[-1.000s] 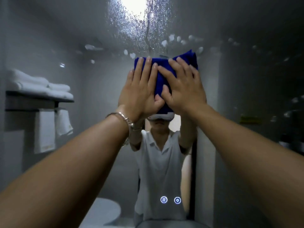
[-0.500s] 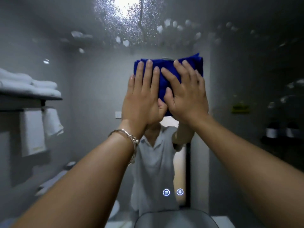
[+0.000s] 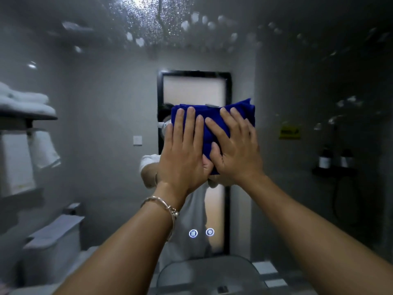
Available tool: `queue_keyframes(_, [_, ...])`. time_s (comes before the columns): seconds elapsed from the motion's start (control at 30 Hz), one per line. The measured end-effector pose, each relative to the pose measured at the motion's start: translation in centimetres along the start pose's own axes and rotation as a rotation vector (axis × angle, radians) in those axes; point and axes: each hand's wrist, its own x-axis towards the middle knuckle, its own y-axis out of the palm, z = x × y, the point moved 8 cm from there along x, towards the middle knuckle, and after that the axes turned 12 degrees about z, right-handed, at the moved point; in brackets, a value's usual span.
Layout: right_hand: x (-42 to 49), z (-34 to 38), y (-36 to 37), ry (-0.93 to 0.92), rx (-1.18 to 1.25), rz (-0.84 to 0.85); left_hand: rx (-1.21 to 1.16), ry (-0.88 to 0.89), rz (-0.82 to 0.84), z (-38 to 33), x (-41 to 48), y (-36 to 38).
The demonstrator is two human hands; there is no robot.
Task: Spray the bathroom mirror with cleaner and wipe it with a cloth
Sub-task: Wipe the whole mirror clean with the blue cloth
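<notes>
Two bare forearms of yours reach up toward the folded blue cloth, and a silver bracelet circles the left wrist below it. Your left hand lies flat on the cloth's left half, fingers straight and close together. Your right hand lies flat on its right half, fingers straight and slightly spread, its thumb just beside the left hand. Neither hand curls round the cloth; both press it against the bathroom mirror. The cloth's top edge and right corner show past your fingertips, with a small grey tag on the top edge.

Well above the cloth, the glass carries fine spray droplets and larger pale blobs. Below the cloth, two small lit icons glow in the mirror.

Deeper in the reflection, a frosted door in a black frame stands behind the cloth, and a person in a white shirt is mostly hidden by your hands. Left of the cloth is a wall switch. Farther left, folded white towels sit on a shelf, with more hanging beneath. To the lower left is a white toilet. Right of the cloth hangs a yellow sign, too blurred to read, and beyond it stand two dark bottles.
</notes>
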Motion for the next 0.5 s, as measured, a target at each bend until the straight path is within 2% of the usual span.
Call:
queue_keyframes(0.27, [-1.1, -1.4, -0.4, -0.129, 0.027, 0.008, 0.018, -0.045, -0.016, -1.7, -0.9, 0.6])
queue_keyframes(0.5, [-5.3, -5.7, -0.4, -0.171, 0.015, 0.049, 0.027, -0.076, 0.002, -7.7, -2.1, 2.2])
